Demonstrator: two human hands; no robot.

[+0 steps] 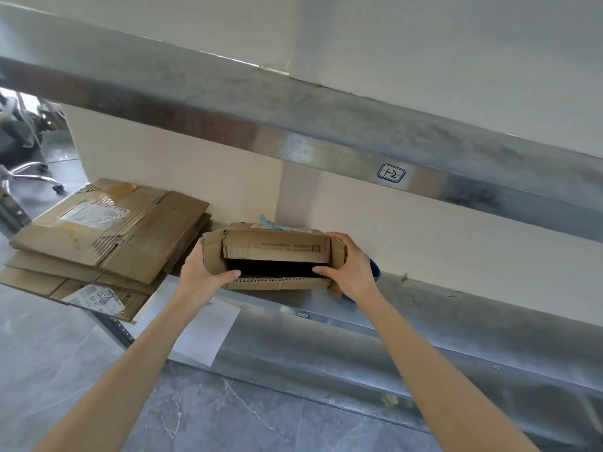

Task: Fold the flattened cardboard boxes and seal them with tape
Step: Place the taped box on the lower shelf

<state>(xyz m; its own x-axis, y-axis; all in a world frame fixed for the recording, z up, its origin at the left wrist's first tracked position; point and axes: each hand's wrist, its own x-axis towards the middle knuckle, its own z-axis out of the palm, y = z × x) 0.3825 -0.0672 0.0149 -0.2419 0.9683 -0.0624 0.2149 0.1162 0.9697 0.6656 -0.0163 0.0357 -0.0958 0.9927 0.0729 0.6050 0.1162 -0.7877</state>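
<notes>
My left grip (202,275) clasps the left end of the box (277,247), thumb hooked into its open front. My right grip (350,272) clasps the right end likewise. The box rests mid-shelf (424,318). Flat boxes (107,230) lie stacked at the shelf's left end.

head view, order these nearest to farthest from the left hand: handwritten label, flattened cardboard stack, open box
1. open box: gripped at its left end by the left hand.
2. flattened cardboard stack: just left of the hand, on the same shelf.
3. handwritten label: up and to the right, on the upper shelf beam.
</notes>
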